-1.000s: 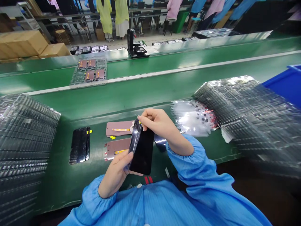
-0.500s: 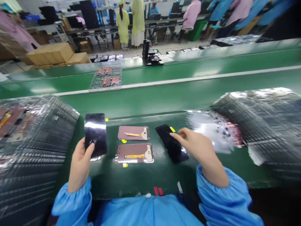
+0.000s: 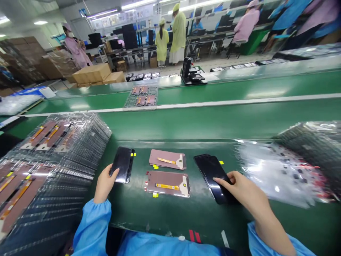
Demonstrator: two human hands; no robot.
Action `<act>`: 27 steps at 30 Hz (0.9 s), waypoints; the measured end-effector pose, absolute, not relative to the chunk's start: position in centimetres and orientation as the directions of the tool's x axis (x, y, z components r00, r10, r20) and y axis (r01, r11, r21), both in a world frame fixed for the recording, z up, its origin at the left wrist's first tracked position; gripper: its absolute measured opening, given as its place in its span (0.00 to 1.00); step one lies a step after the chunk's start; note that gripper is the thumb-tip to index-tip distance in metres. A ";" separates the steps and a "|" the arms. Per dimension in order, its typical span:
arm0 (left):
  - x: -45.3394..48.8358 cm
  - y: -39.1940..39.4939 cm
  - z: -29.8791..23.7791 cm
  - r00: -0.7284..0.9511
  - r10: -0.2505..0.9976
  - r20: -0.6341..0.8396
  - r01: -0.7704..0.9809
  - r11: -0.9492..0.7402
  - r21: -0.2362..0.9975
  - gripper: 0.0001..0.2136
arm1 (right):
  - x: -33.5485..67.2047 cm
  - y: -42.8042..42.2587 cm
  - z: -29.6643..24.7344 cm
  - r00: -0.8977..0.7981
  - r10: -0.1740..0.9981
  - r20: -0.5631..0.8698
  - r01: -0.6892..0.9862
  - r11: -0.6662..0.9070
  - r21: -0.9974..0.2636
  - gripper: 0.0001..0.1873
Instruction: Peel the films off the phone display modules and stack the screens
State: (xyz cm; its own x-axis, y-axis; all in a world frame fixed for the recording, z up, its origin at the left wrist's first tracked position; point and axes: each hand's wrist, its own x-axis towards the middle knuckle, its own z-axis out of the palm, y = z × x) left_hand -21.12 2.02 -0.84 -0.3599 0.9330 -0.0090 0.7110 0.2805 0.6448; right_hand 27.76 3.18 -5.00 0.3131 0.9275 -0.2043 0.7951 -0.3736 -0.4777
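My left hand (image 3: 105, 185) rests on the near end of a black phone screen (image 3: 122, 164) that lies on a small stack at the left of the green bench; thumb and fingers pinch its edge. My right hand (image 3: 243, 192) lies with fingers stretched flat on another black screen (image 3: 210, 170) at the right. Between them lie two pinkish-brown screen panels, back side up: a far panel (image 3: 167, 159) and a near panel (image 3: 168, 183), both with yellow tabs.
Stacked clear plastic trays (image 3: 53, 156) holding panels stand at the left. A pile of clear film bags (image 3: 282, 170) and more trays (image 3: 317, 142) lie at the right. Beyond runs a green conveyor (image 3: 213, 117) with a tray of panels (image 3: 142, 96). Other people stand far off.
The left hand has set its black screen down on the stack at the left. The right hand has slid onto the black screen at the right. The camera has tilted up.
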 end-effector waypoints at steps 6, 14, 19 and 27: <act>-19.7 1.7 0.0 -0.347 0.915 0.208 0.861 0.222 0.458 0.29 | 27.4 2.7 -3.7 0.415 0.896 -0.160 0.307 -0.304 -0.902 0.23; -5.9 1.5 0.7 0.283 0.924 -0.257 0.061 0.250 0.966 0.29 | 20.0 2.1 0.8 0.241 0.969 -0.057 -0.206 -0.006 -0.979 0.27; 0.3 -1.0 0.2 0.432 0.843 -0.320 -0.291 0.467 0.835 0.23 | 16.2 1.4 1.2 0.069 0.998 0.005 -0.152 0.016 -0.988 0.19; 0.9 -2.2 0.4 0.355 0.852 -0.385 -0.288 0.492 0.822 0.18 | 18.2 3.3 1.8 0.321 0.877 0.357 0.464 0.182 -0.867 0.15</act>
State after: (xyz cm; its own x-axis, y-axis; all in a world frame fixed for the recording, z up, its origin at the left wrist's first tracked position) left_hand 0.87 -2.16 0.42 0.3552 0.8518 -0.3850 -0.2881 0.4916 0.8218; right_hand 18.22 3.26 1.78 0.3212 0.8773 0.3567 0.4644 0.1824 -0.8666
